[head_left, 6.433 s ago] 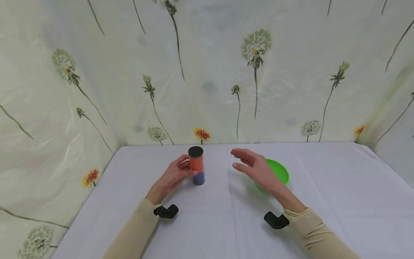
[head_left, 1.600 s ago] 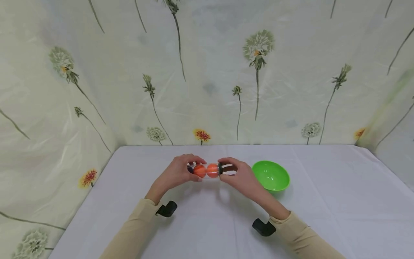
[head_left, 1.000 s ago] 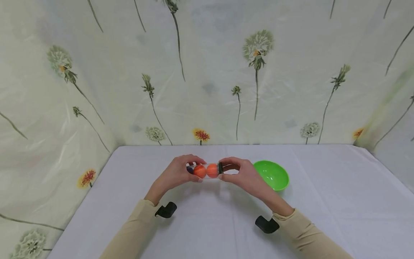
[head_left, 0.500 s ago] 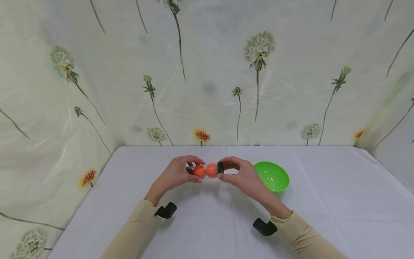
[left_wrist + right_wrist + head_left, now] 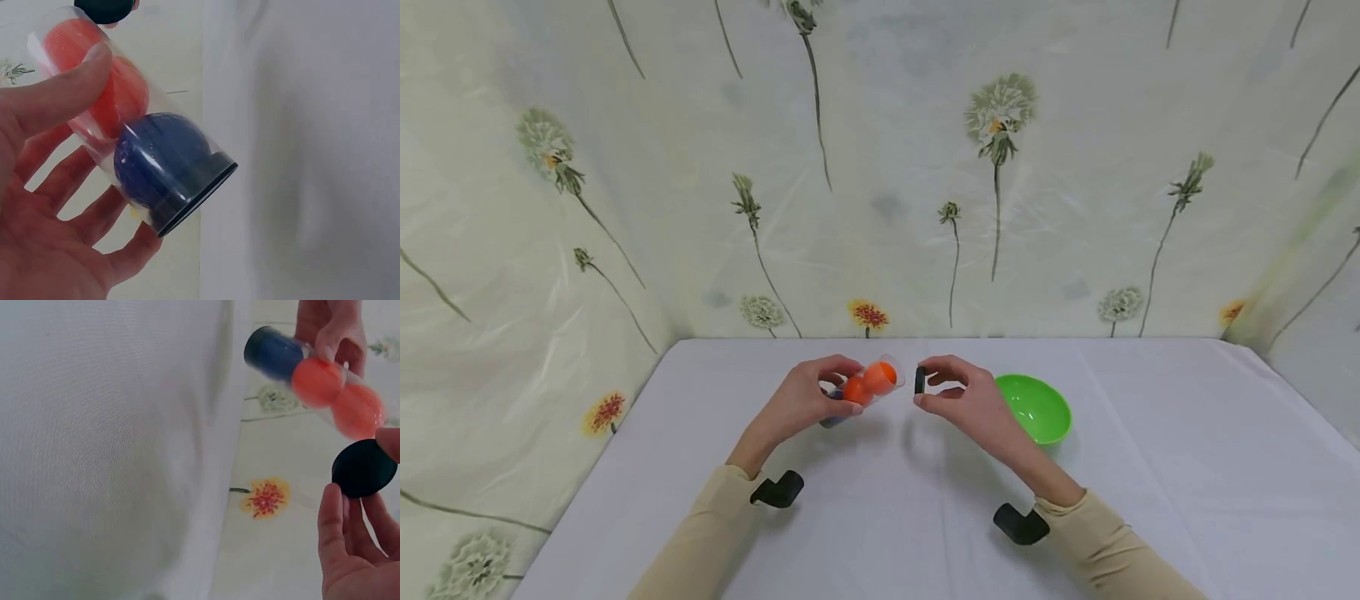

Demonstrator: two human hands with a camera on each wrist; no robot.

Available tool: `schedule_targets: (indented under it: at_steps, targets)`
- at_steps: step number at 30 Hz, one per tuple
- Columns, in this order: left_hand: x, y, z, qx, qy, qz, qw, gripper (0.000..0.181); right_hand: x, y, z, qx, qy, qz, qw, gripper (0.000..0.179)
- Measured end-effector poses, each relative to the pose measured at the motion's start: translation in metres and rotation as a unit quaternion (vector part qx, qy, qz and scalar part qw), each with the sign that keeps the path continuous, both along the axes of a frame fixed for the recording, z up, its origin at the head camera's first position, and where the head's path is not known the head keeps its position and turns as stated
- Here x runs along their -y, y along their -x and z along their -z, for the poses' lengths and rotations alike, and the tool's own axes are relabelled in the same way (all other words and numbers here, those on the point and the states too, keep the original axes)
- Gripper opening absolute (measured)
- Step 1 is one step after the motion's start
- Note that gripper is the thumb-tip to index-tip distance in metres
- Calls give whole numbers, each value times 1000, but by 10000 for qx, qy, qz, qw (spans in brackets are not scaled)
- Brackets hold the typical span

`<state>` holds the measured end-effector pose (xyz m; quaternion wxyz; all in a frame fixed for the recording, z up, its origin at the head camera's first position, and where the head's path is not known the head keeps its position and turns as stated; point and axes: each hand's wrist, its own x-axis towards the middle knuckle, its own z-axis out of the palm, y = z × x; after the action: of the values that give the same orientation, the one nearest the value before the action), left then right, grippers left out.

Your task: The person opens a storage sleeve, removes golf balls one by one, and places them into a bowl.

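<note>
My left hand [image 5: 808, 393] grips a clear plastic tube [image 5: 100, 140] around its side, tilted with its uncapped end up and to the right. Inside sit two orange balls [image 5: 317, 382] toward the uncapped end and a dark blue ball [image 5: 161, 156] at the bottom, where a dark base closes the tube. My right hand [image 5: 973, 400] pinches a round dark lid [image 5: 364, 467] between thumb and fingertips, a short gap away from the tube's mouth. Just beyond the right hand stands a bright green bowl [image 5: 1037, 408], partly covered by that hand in the head view.
A white cloth [image 5: 880, 533] covers the table. Behind it and along the sides hangs a pale curtain [image 5: 880, 167] printed with dandelions. A black wrist camera [image 5: 778, 490] sits on the left sleeve, another black camera [image 5: 1021, 525] on the right one.
The tube stood upright earlier, then was held level between both hands. The lid has come off in my right hand, and the left hand has tilted the tube's mouth upward.
</note>
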<state>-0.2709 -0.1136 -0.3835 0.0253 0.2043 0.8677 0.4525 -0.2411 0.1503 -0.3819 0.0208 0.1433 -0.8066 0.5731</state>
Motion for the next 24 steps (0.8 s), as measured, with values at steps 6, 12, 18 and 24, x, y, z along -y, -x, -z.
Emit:
schedule_targets:
  at_steps: [6,12,18,24]
  targets:
    - [2,2,2,183,-338,80,9992,46,-5,1,0,169,291,-105,9994,40]
    - [4,2,4,423,-642,148,9969,45,-7,4,1,222,258,-244,9991,42]
    - [8,3,7,575,-1039,250,9926,45,-8,8,3,259,184,-239,9992,45]
    - [11,1,7,700,-1117,222,9910,44,-6,16,9,215,-220,-234,9993,51]
